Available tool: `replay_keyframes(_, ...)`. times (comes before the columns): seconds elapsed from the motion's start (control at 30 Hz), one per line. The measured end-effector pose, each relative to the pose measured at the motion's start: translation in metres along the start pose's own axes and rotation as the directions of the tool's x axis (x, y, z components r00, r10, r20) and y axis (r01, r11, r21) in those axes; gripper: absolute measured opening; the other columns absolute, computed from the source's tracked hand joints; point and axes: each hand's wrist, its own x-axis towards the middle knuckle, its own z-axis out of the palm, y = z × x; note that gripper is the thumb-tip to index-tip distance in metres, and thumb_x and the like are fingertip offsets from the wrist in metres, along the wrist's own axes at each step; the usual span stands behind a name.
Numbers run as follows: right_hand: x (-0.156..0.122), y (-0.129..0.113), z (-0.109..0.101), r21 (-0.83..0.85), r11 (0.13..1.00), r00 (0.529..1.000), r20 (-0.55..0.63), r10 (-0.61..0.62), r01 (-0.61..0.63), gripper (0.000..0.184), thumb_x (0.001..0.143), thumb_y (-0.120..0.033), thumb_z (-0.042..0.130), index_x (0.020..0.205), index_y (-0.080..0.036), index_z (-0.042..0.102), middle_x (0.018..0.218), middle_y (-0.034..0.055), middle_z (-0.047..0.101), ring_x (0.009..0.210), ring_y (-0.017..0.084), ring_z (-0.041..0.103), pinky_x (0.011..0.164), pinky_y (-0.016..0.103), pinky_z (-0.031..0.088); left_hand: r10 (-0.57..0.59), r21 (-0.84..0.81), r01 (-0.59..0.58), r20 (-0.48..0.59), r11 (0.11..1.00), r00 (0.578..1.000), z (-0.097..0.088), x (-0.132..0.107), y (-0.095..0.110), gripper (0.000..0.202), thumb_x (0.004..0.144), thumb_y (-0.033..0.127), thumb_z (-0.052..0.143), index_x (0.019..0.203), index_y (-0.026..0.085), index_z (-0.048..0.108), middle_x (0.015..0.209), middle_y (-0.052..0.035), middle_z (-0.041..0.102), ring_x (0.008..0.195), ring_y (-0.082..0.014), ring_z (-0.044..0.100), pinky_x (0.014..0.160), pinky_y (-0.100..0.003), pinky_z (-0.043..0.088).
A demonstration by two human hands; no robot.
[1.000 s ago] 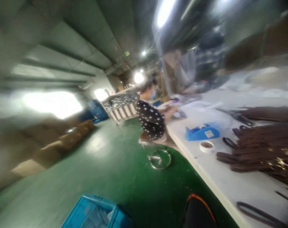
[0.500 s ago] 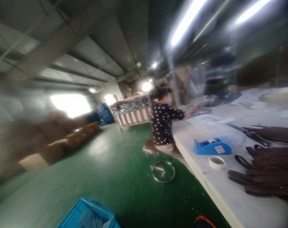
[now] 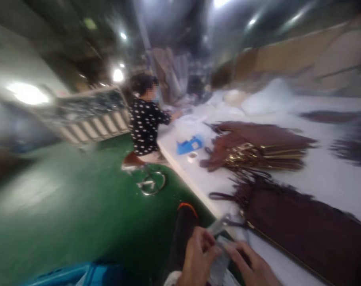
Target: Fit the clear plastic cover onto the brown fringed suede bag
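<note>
Beside table's [image 3: 202,184] near edge, left hand [image 3: 198,254] and right hand [image 3: 251,264] curl nearly closed, fingertips pinching translucent plastic piece [image 3: 219,265] between them; blur hides its long axis from me. Dark brown pouch [image 3: 302,230] on table, nearer right hand.

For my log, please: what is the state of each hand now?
Left hand: closed, pinching greyish translucent plastic.
Right hand: closed, pinching the same plastic.

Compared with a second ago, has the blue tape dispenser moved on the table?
No: the blue tape dispenser sits in the same place near the edge of the table, beside the white roll; the view itself has shifted.
</note>
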Motion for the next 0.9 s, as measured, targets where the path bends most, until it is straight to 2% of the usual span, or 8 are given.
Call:
replay_keyframes(0.07,-0.009,-0.003,-0.001,0.188,0.979,0.992,-0.091,0.092,-0.074,0.04,0.086,-0.059,0.046,0.075,-0.025,0.063,0.069,0.0,0.066,0.067,0.021,0.061,0.062,0.028,0.047,0.018,0.016,-0.018,0.031,1.0,0.999,0.004,0.005,-0.005,0.015,0.075,0.019,0.066,0.086,0.018,0.055,0.074,0.0013,0.062,0.07,-0.0156,0.058,0.064,-0.027,0.043)
replay_keyframes(0.17,-0.007,-0.01,0.003,0.282,0.952,0.977,-0.139,0.159,-0.115,0.035,0.087,-0.054,0.051,0.076,-0.022,0.061,0.068,-0.0007,0.064,0.065,0.019,0.057,0.059,0.026,0.042,0.019,0.03,-0.022,0.115,0.999,0.993,0.007,0.01,-0.004,0.016,0.076,0.023,0.066,0.085,0.019,0.054,0.079,0.0004,0.065,0.075,-0.0171,0.061,0.07,-0.028,0.046)
replay_keyframes(0.43,-0.004,-0.012,0.007,0.335,0.933,0.975,-0.127,0.184,-0.133,0.029,0.087,-0.048,0.055,0.075,-0.022,0.06,0.067,-0.0027,0.061,0.063,0.017,0.055,0.059,0.024,0.039,-0.005,0.067,-0.005,0.145,0.998,0.989,0.012,0.015,0.015,0.022,0.078,0.037,0.068,0.084,0.018,0.059,0.078,-0.0014,0.069,0.075,-0.0194,0.064,0.07,-0.029,0.047)
replay_keyframes(0.63,0.002,-0.013,0.009,0.374,0.911,0.965,-0.12,0.232,-0.173,0.029,0.084,-0.048,0.061,0.072,-0.022,0.059,0.061,-0.0046,0.056,0.059,0.015,0.051,0.055,0.023,0.037,-0.024,0.035,0.018,0.187,0.999,0.982,0.008,0.022,0.004,0.019,0.08,0.036,0.067,0.085,0.019,0.06,0.077,0.0,0.068,0.076,-0.0182,0.063,0.07,-0.027,0.047)
replay_keyframes(0.77,0.004,-0.012,0.01,0.405,0.893,0.96,-0.103,0.261,-0.199,0.03,0.081,-0.048,0.064,0.07,-0.021,0.056,0.059,-0.0051,0.053,0.057,0.014,0.05,0.055,0.023,0.038,-0.047,0.006,0.047,0.182,0.999,0.982,0.007,0.029,-0.009,0.013,0.082,0.031,0.064,0.08,0.018,0.059,0.07,0.0026,0.062,0.067,-0.0138,0.056,0.061,-0.023,0.043)
replay_keyframes(0.83,0.003,-0.01,0.01,0.466,0.861,0.962,-0.066,0.265,-0.206,0.028,0.081,-0.049,0.063,0.078,-0.021,0.058,0.061,-0.0051,0.052,0.057,0.014,0.05,0.054,0.023,0.039,-0.068,-0.018,0.072,0.183,0.997,0.981,0.006,0.032,-0.014,0.01,0.083,0.027,0.061,0.08,0.018,0.058,0.068,0.0039,0.059,0.064,-0.0121,0.052,0.059,-0.022,0.041)
replay_keyframes(0.9,0.002,-0.008,0.008,0.547,0.812,0.966,-0.019,0.256,-0.205,0.033,0.082,-0.051,0.06,0.096,-0.02,0.059,0.067,-0.0036,0.055,0.059,0.015,0.051,0.053,0.024,0.04,-0.076,-0.024,0.082,0.187,0.996,0.979,0.006,0.033,-0.015,0.006,0.083,0.025,0.06,0.081,0.019,0.057,0.069,0.004,0.059,0.064,-0.0119,0.052,0.061,-0.022,0.041)
